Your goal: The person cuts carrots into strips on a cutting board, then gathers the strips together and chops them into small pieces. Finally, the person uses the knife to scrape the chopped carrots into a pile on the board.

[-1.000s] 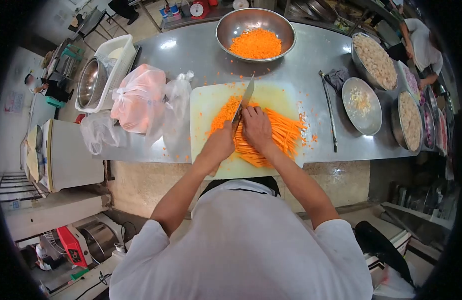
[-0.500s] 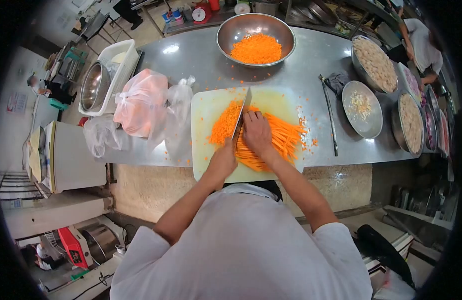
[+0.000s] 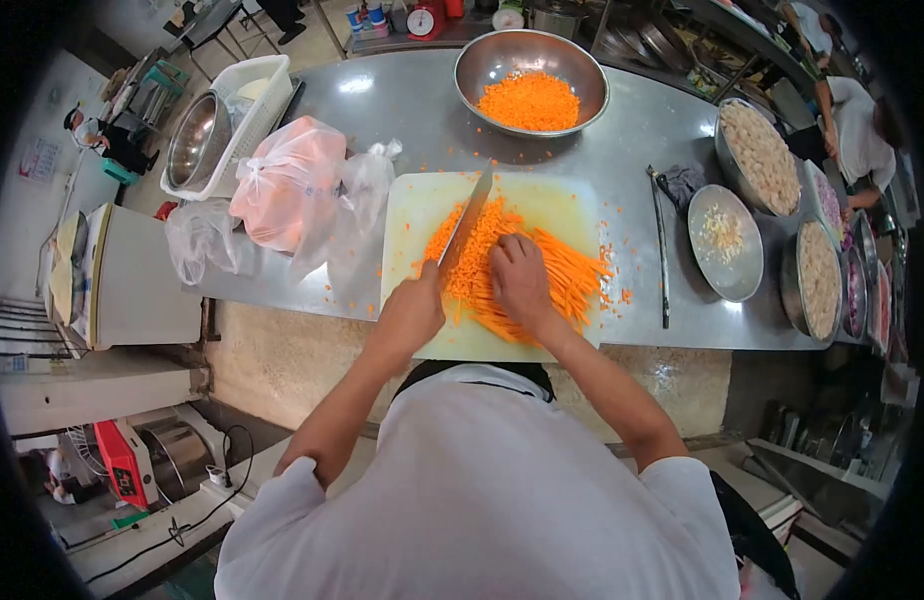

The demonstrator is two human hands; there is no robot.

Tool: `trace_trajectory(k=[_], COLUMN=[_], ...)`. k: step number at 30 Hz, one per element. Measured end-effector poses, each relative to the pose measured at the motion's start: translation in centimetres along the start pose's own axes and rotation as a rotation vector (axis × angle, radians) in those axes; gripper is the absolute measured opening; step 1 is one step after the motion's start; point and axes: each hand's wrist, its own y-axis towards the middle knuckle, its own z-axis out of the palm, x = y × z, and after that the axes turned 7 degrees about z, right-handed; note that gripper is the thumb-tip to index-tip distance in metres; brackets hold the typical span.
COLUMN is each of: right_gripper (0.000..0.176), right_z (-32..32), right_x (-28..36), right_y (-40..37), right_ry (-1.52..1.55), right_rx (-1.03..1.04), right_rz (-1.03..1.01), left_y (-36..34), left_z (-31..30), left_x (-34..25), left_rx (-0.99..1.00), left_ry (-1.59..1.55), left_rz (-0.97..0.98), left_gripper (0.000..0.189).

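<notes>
My left hand [image 3: 412, 315] is closed round the handle of a kitchen knife [image 3: 465, 220], its blade slanting up and away over the chopped carrot. Beneath the blade, diced carrot [image 3: 469, 268] lies heaped on a pale cutting board [image 3: 407, 215]. Curled fingers of my right hand [image 3: 522, 280] press on a bundle of carrot sticks [image 3: 572, 270], just right of the dice. A gap separates blade and fingers. Beyond the board, a steel bowl [image 3: 594, 85] contains more diced carrot [image 3: 530, 102].
Plastic bags [image 3: 290, 190] and a white basket [image 3: 257, 125] with a metal bowl stand at left. On the right are a thin rod [image 3: 659, 250], a bowl of chopped pale bits [image 3: 724, 240] and bowls of pale pieces [image 3: 760, 155]. A person [image 3: 862, 130] is at the far right.
My left hand and the knife have moved left, away from my right fingers, across the diced carrot. My right hand stays on the carrot sticks. The whole view has shifted slightly.
</notes>
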Motion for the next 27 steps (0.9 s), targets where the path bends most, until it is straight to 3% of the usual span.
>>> trace_trajectory(k=[2,5,10,13,17,20,24,27], right_gripper=[0.024,0.023,0.022,0.022,0.020,0.021,0.021,0.021], right_z=[0.9,0.9,0.9,1.0,0.8,1.1,0.9,1.1], right_x=[-0.1,0.2,0.0,-0.1,0.0,-0.3,-0.3,-0.3], right_y=[-1.1,-0.8,-0.6,-0.7,-0.5,-0.8,-1.0,-0.3], right_ry=[0.002,-0.039,-0.023,-0.020,-0.011,-0.026,-0.025,-0.003], right_rx=[0.107,0.097,0.104,0.134,0.117,0.107,0.115,0.132], right_rz=[0.002,-0.002,-0.029,-0.018,-0.032,-0.041,-0.053,-0.043], left_y=[-0.9,0.7,-1.6,-0.5,-0.4,-3.9,1.2,-1.4], left_z=[0.9,6.4,2.8,7.5,3.5,4.7,8.2,3.4], left_x=[-0.1,1.2,-1.3,-0.2,-1.5,-2.0,-0.1,-2.5], left_rx=[0.052,-0.045,0.074,-0.070,0.008,-0.127,-0.140,-0.110], left_ry=[-0.006,-0.022,-0.076,-0.068,-0.080,-0.163,-0.089,-0.178], left_rz=[-0.082,0.008,-0.087,-0.038,-0.086,0.030,-0.035,-0.033], left_gripper=[0.023,0.025,0.027,0.017,0.018,0.018,0.015,0.014])
